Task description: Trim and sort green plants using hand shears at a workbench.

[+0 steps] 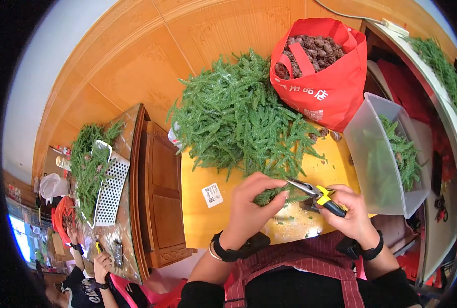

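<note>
My left hand (251, 203) pinches a short green artificial pine sprig (268, 196) over the near part of the yellow table (200, 218). Pliers (325, 197) with yellow-and-black handles are gripped in my right hand (350, 211). Their metal jaws point left and reach the sprig beside my left thumb; whether they bite on it I cannot tell. Beyond both hands spreads a large heap of green pine sprigs (228, 113). Small green scraps lie on the tabletop below my fingers.
A red bag (333, 95) full of pine cones (318, 51) stands at the back right, with loose cones (335, 136) by its base. A translucent bin (374, 169) holding sprigs flanks the table's right. Leftward, another person (84, 285) works at a wooden table with a white perforated basket (113, 190).
</note>
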{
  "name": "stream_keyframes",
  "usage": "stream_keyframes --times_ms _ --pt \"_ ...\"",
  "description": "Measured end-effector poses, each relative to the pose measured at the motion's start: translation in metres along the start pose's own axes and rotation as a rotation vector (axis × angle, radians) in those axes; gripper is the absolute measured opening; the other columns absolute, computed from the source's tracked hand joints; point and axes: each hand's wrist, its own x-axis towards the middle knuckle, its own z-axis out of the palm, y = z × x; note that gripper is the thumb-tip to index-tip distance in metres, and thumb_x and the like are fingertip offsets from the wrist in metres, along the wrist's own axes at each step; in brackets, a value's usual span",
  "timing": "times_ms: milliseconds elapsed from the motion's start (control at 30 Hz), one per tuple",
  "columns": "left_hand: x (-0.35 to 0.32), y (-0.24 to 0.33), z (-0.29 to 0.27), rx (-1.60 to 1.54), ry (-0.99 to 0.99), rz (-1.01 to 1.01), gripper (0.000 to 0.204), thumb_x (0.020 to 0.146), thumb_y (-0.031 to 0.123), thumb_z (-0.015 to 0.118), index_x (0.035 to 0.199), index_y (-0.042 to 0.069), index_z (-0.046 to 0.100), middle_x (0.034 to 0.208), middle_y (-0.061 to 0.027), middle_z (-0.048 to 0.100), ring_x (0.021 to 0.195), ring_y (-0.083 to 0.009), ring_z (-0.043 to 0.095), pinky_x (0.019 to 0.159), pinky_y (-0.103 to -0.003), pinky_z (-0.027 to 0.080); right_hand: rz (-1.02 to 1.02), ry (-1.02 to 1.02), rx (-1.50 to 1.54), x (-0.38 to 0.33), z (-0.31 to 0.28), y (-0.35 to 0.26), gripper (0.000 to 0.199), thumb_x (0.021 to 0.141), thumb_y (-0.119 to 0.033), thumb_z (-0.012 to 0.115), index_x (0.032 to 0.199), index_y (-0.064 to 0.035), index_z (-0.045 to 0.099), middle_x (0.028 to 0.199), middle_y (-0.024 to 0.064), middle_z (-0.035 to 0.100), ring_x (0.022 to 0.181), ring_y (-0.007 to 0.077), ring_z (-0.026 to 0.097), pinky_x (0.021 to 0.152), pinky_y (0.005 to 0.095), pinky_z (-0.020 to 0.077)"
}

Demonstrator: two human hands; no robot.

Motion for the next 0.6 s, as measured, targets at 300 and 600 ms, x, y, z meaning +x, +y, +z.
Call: stream_keyframes --times_ms 300,600 --pt "-0.003 0.004 -0.009 -0.699 -0.174 -0.577 0.011 0.076 -0.003 0.058 0.086 0.001 0.058 0.082 -0.0069 0.058 0.060 -0.0103 0.053 0.050 -0.022 0.040 -0.069 -0.124 0.065 0.005 -0.007 0.008 0.019 0.062 -0.004 0.066 0.060 -0.0038 0.046 0.070 0.0063 0.063 0.083 0.0287 0.058 0.079 0.0380 0.0442" --pt "-0.002 0.002 -0.012 -0.894 -0.270 -0.750 0.012 0.074 0.006 0.064 0.084 0.004 0.058 0.087 -0.0073 0.059 0.055 -0.0077 0.049 0.045 -0.020 0.036 -0.173 -0.075 -0.016 0.009 -0.009 0.005 0.019 0.059 -0.003 0.066 0.057 -0.0039 0.046 0.061 0.0057 0.056 0.078 0.0297 0.059 0.074 0.0374 0.0447"
